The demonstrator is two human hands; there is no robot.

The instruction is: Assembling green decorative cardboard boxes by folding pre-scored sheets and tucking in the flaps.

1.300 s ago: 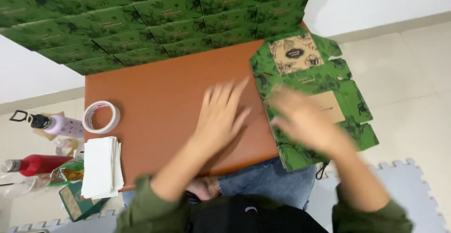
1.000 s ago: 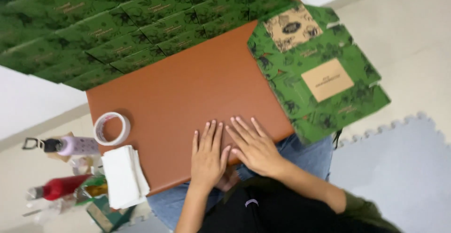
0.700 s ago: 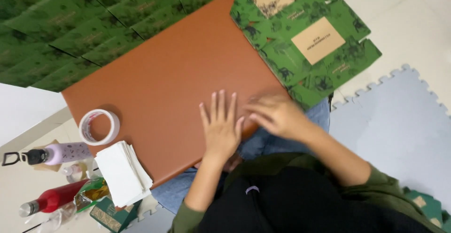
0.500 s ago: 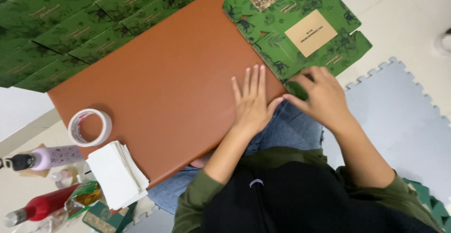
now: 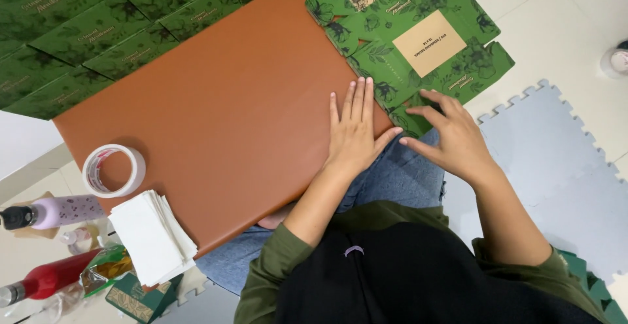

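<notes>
My left hand (image 5: pixel 354 128) lies flat with fingers together on the right edge of a brown board (image 5: pixel 216 108) that rests on my lap. My right hand (image 5: pixel 451 137) is spread, its fingertips touching the near corner of a stack of flat green floral carton blanks (image 5: pixel 418 43) to the right of the board. The top blank carries a tan rectangular label. Neither hand grips anything.
Folded green boxes (image 5: pixel 98 30) are stacked along the board's far left side. A tape roll (image 5: pixel 113 170) and a stack of white sheets (image 5: pixel 152 236) sit at the board's left corner. A lilac bottle (image 5: pixel 52 213) and a red bottle (image 5: pixel 46 281) lie beyond. A grey foam mat (image 5: pixel 556 167) lies right.
The view has swung, so the board and cartons shifted. My right hand moved from beside the left hand out to the near corner of the green carton stack. My left hand stayed flat on the board.
</notes>
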